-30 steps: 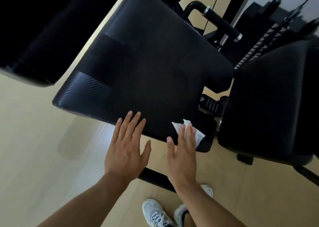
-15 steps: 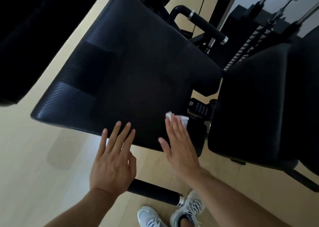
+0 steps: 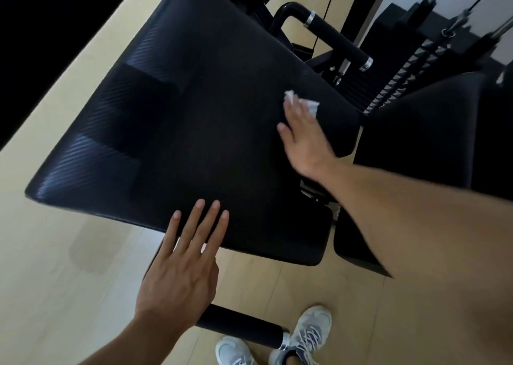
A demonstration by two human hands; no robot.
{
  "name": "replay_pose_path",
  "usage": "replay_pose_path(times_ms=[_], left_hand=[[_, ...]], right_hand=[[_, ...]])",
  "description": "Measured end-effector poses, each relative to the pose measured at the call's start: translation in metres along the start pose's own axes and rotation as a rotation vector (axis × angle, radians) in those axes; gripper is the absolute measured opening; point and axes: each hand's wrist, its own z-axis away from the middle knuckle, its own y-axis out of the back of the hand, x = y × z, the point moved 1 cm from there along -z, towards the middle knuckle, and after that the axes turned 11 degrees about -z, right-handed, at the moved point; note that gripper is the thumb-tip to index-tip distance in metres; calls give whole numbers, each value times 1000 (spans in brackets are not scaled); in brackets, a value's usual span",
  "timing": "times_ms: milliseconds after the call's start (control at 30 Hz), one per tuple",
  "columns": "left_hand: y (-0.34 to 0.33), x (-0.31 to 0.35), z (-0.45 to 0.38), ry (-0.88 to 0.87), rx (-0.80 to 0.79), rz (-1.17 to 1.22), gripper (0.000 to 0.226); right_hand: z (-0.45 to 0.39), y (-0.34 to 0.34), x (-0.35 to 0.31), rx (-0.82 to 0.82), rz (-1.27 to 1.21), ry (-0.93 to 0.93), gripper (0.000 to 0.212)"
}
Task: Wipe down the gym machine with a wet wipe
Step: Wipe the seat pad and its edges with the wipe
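On the seat pad: wipe at the far right edge, most of the machine yet to do

On the black seat pad (image 3: 194, 131) the right hand (image 3: 302, 134) lies flat, fingers straight and together, pressing the white wet wipe (image 3: 301, 101) against the vinyl near the pad's far right edge. The wipe is crumpled and shows only past the fingertips; the rest is hidden under the hand. That grip is a flat press, not a pinch. The left hand (image 3: 180, 270) is spread, fingers straight, its fingertips over the pad's near edge; whether they touch it I cannot tell.

Judging from this, the wiping is under way on the seat pad. No wet sheen or streaks show on the dark surface, so how much of it is covered cannot be read. The pad's left half, with its ribbed panels, lies well away from the wipe. The second pad (image 3: 427, 156) to the right, the upper handle (image 3: 333, 37) beyond the seat and the lower handle (image 3: 241, 328) near the shoes (image 3: 277, 342) appear untouched, so much of the machine probably remains.
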Motion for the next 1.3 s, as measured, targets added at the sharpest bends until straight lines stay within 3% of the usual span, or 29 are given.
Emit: replay_pose_path(times_ms=[67,133,267,333,367,467,533,600,700,833,933,1000,1067,1133,1200,1300], left_hand=[[0,0,-1,-4,-4,-5,75],[0,0,-2,8,-17,-5,75],[3,-1,-2,11,-37,5,75],[3,-1,-3,9,-41,8,75],[3,0,-3,12,-45,8,75],[2,0,-2,19,-42,19,72],[0,-1,-1,7,-18,22,70],[1,0,1,-4,15,19,70],[1,1,4,23,42,14,70],[1,-1,4,65,45,-14,76],[3,-1,4,63,47,-24,78],[3,-1,2,66,46,-24,80],[4,-1,3,66,47,-24,80],[3,-2,3,61,47,-29,76],[3,-2,3,97,48,-12,72],[6,-2,3,168,49,17,71]], right_hand=[[-23,4,-5,22,-83,-94,61],[-6,-20,-26,36,-100,-45,62],[102,-55,-31,-188,134,426,62],[102,-46,-12,-227,169,536,61],[88,-42,-5,-171,149,479,61],[24,-26,-8,100,31,73,64],[-22,-9,-14,112,-17,-59,64],[-45,-4,-27,88,-68,-79,64],[8,-39,-53,16,7,161,64],[130,-78,-48,-327,180,607,63],[111,-65,-30,-405,285,767,63],[65,-53,-28,-221,211,619,61],[6,-33,-38,-30,108,282,62],[-24,-31,-51,30,26,72,65],[0,-52,-61,42,14,108,65],[122,-85,-59,-126,58,343,60]])
